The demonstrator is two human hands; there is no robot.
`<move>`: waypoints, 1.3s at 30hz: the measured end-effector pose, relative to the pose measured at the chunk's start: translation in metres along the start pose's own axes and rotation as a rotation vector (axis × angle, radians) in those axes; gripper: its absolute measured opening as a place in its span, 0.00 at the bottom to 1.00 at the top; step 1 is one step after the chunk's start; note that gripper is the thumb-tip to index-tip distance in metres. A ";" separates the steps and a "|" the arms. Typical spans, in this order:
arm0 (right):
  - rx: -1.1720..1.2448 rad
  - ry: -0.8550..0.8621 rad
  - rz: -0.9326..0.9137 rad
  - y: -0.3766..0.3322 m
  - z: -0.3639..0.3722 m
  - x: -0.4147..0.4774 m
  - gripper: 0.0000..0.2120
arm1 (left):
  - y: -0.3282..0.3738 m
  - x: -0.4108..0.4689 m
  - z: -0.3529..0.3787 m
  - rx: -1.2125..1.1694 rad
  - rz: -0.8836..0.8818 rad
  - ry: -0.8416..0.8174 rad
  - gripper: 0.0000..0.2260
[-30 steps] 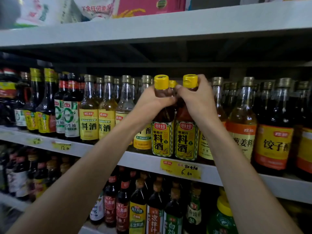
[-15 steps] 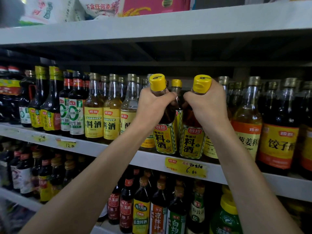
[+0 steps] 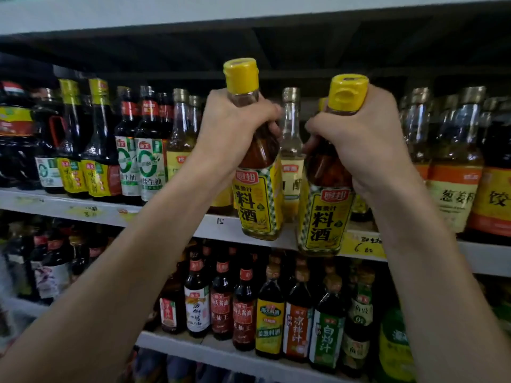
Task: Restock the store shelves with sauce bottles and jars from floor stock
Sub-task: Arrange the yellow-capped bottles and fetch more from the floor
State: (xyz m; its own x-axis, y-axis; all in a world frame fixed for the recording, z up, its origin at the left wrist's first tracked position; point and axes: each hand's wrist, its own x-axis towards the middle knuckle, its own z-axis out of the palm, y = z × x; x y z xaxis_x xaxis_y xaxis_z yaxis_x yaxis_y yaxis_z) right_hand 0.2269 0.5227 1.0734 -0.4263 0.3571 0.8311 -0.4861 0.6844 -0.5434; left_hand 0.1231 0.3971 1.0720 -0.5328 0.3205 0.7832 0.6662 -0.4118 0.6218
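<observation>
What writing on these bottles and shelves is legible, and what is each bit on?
"料酒": left bottle, yellow label.
"料酒": right bottle, yellow label.
"6.00": price tag, handwritten, on the shelf edge.
"生抽": green-ringed bottle, upper shelf.
"白灼汁": green-labelled bottle, lower shelf.
Brand logos, small print and the other labels: too blurred to read.

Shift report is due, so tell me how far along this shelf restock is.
Done: the middle shelf already carries rows of bottles on either side. In hand: the left hand grips the left yellow-capped bottle by its neck, the right hand the right yellow-capped bottle, both in front of the shelf edge, not set down. Left: seating both; floor stock is out of view.
</observation>
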 end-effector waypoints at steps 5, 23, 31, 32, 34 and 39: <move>0.010 0.016 0.087 -0.007 0.044 -0.028 0.07 | -0.024 -0.020 -0.041 -0.048 -0.133 -0.031 0.15; -0.083 0.137 0.708 0.104 0.064 -0.262 0.07 | -0.188 -0.234 -0.005 -0.218 -0.550 -0.294 0.11; -0.232 0.175 1.130 0.204 -0.014 -0.448 0.17 | -0.280 -0.419 0.093 -0.178 -0.820 -0.502 0.16; -0.287 0.136 1.166 0.218 -0.026 -0.472 0.16 | -0.290 -0.442 0.105 -0.183 -0.867 -0.522 0.15; -0.421 -0.030 1.237 0.248 -0.050 -0.523 0.08 | -0.314 -0.491 0.129 -0.142 -0.966 -0.549 0.12; -0.608 -0.072 1.439 0.316 -0.098 -0.648 0.12 | -0.376 -0.601 0.183 -0.024 -1.183 -0.676 0.14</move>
State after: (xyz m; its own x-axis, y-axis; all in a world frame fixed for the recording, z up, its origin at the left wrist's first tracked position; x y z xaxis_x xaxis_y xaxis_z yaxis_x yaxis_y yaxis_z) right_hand 0.4242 0.5692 0.3750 -0.2868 0.8946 -0.3426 0.7094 -0.0420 -0.7036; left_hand 0.2884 0.5154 0.3686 -0.4122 0.8376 -0.3586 -0.0192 0.3855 0.9225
